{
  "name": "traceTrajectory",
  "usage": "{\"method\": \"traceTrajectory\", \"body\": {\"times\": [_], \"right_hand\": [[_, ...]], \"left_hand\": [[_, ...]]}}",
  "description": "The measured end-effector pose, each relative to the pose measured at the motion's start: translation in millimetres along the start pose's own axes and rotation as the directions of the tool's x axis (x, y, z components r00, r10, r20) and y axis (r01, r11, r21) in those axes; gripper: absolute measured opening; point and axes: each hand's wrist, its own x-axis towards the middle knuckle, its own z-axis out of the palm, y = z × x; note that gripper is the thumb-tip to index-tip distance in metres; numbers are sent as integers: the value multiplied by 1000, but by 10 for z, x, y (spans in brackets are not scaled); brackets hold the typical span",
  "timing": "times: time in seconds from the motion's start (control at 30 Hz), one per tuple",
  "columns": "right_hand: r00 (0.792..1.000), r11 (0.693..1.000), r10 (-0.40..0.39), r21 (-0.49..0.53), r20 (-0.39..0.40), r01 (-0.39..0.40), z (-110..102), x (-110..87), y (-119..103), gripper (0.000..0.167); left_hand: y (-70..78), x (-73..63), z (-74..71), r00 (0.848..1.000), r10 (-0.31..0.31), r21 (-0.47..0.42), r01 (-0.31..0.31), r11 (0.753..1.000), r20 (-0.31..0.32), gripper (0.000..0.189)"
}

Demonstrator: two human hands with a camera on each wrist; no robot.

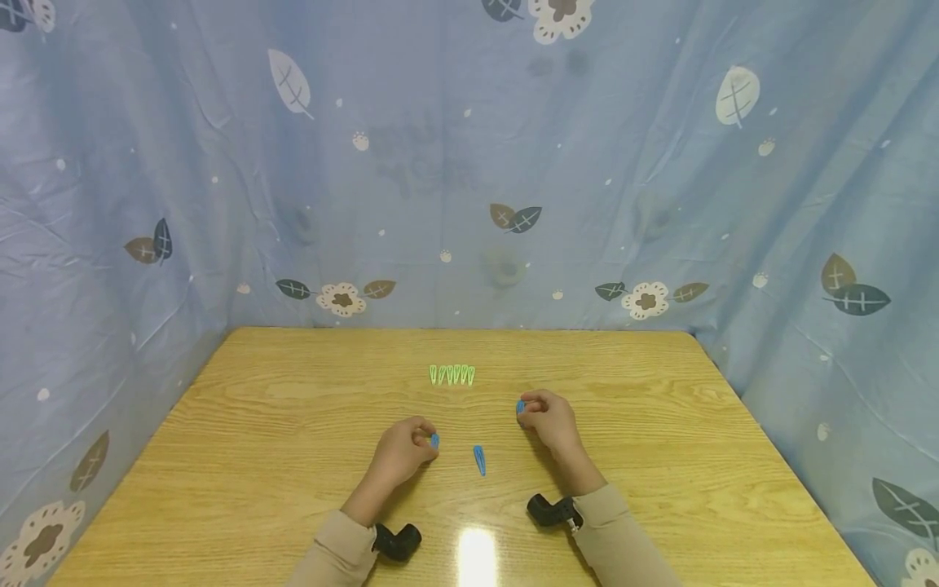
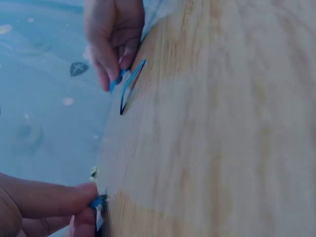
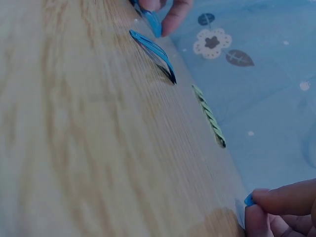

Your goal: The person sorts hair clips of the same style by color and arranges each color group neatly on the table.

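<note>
Between thumb and fingertips, my left hand (image 1: 401, 450) pinches a blue snap hair clip (image 1: 435, 441) just above the wooden table. My right hand (image 1: 552, 419) pinches another blue hair clip (image 1: 521, 407), farther back and to the right. A third blue hair clip (image 1: 480, 460) lies on the table between the hands, its narrow end toward me. In the right wrist view this lying clip (image 3: 154, 49) looks slightly bent. Fingers cover part of both held clips. Behind them, several light green hair clips (image 1: 451, 374) lie side by side in a row.
The wooden table (image 1: 293, 391) reaches back to a blue patterned curtain (image 1: 411, 163), which also hangs at both sides. Black wrist mounts (image 1: 397, 543) sit at the sleeve cuffs, close to the tabletop. A bright light reflection shows at the front middle.
</note>
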Motion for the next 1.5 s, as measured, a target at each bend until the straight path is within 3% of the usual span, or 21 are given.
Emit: {"method": "traceTrajectory", "body": {"times": [0.17,0.3,0.57,0.73,0.9,1.3,1.5], "right_hand": [[1000,994,28,106,12,-29,-4,19,42,28],[999,992,27,127,20,-29,-13,15,42,28],[999,987,33,156,30,-37,-19,32,42,30],[999,983,35,178,35,-41,-18,43,51,33],[999,984,25,178,31,-30,-9,46,50,32],[1000,987,2,161,31,-7,15,31,72,28],[1000,988,20,154,19,-23,26,35,87,26]], "left_hand": [[-60,29,-35,998,-32,-121,39,992,56,29],[-77,41,-51,996,-42,-209,58,976,82,29],[-136,82,-67,995,-46,-347,75,935,92,31],[-164,104,-81,997,-19,-421,51,905,80,38],[-176,145,-107,997,-7,-447,39,894,73,40],[-240,283,-188,1000,3,-475,-7,880,-10,38],[-260,412,-175,999,-11,-459,-10,888,-43,38]]}}
